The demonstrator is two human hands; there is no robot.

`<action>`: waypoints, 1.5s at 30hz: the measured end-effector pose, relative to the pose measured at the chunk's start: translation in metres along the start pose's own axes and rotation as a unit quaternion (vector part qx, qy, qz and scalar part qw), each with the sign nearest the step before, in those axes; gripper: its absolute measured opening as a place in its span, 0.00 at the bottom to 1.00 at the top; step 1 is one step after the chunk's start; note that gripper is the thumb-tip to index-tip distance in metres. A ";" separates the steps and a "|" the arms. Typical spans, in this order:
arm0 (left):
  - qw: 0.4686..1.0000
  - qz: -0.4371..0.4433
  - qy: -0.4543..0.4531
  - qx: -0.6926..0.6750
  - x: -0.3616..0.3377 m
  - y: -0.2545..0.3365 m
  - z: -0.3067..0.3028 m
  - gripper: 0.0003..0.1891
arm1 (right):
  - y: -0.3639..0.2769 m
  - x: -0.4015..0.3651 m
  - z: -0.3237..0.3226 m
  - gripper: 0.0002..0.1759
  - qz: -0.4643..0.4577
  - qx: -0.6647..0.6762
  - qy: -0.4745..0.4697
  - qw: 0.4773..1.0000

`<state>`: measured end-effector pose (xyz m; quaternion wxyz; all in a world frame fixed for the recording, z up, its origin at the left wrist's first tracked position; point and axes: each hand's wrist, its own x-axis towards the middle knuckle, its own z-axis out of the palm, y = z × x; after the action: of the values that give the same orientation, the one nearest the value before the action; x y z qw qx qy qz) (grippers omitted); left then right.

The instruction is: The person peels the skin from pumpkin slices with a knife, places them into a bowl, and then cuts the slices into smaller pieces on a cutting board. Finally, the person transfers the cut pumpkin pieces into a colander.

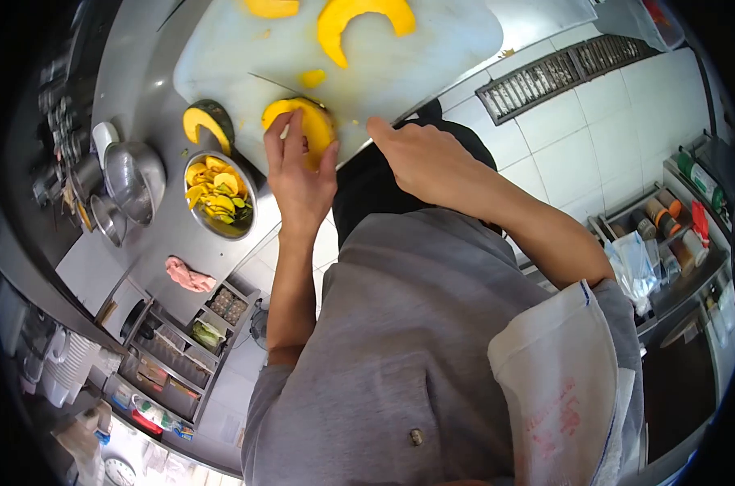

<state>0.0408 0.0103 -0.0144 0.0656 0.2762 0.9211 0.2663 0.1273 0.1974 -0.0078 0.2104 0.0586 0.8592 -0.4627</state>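
My left hand (299, 174) rests on a piece of yellow pumpkin (317, 134) with dark rind, at the near edge of the white cutting board (440, 61). Its fingers curl over the top and the thumb presses the right side. My right hand (420, 158) is closed just to the right, at the board's edge. A thin, dark blade line of a knife (272, 83) runs from behind the pumpkin towards this fist; the handle is hidden. A curved pumpkin slice (333, 32) and a small yellow scrap (312, 78) lie farther up the board.
Left of the board are a cut pumpkin wedge (205, 125) and a steel bowl (250, 219) of pumpkin trimmings. Beyond stand steel bowls (136, 182); a pink cloth (189, 274) lies on the counter. A floor grate (562, 77) and an open drawer (667, 231) are at right.
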 end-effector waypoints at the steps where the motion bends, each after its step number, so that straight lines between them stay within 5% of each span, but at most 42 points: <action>1: 1.000 0.003 0.001 -0.002 0.001 0.001 0.000 0.33 | 0.000 0.004 0.005 0.17 -0.007 0.003 0.001 1.000; 9: 0.999 -0.019 -0.040 0.008 -0.002 0.004 -0.009 0.31 | 0.015 0.000 -0.010 0.16 0.014 0.017 -0.020 1.000; 12: 0.996 0.020 -0.082 0.024 -0.003 -0.001 -0.018 0.32 | 0.009 -0.017 -0.014 0.16 0.010 -0.047 0.013 0.999; 14: 0.983 0.134 -0.117 0.052 -0.003 -0.010 -0.025 0.33 | 0.007 -0.027 -0.013 0.16 -0.002 -0.083 0.029 0.996; 18: 0.978 0.132 -0.153 0.056 -0.001 -0.004 -0.034 0.33 | 0.000 -0.051 0.001 0.12 -0.050 -0.191 0.104 0.975; 22: 0.992 0.073 -0.098 0.038 -0.001 0.006 -0.024 0.32 | -0.004 -0.068 0.015 0.11 -0.042 -0.215 0.144 0.965; 45: 0.992 0.054 -0.114 0.029 0.005 0.003 -0.022 0.29 | -0.022 -0.084 0.044 0.09 0.027 -0.342 0.173 0.923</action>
<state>0.0327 0.0051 0.0060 0.1480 0.3563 0.8986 0.2091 0.2103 0.1571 0.0224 0.0778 0.0858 0.9862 -0.1179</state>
